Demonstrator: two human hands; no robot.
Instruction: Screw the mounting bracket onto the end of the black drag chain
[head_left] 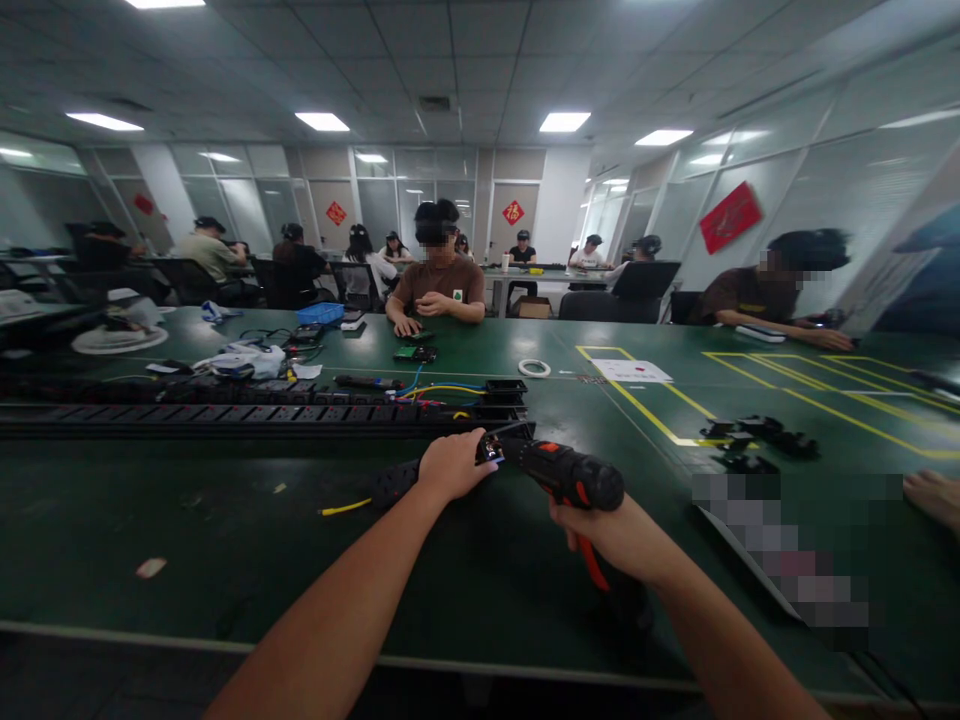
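Head view: right hand grips drill, left hand apparently pinching dark part; black strips behind.

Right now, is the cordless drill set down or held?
Held: the right hand grips the cordless drill by its handle, pointing toward the left hand.

One sign can be read: the character 福 on the red diamond sign on a far door, right of centre. The similar red diamond farther left has a blurred character. Markings on the large red panel at right and the white sheet on the table are illegible.
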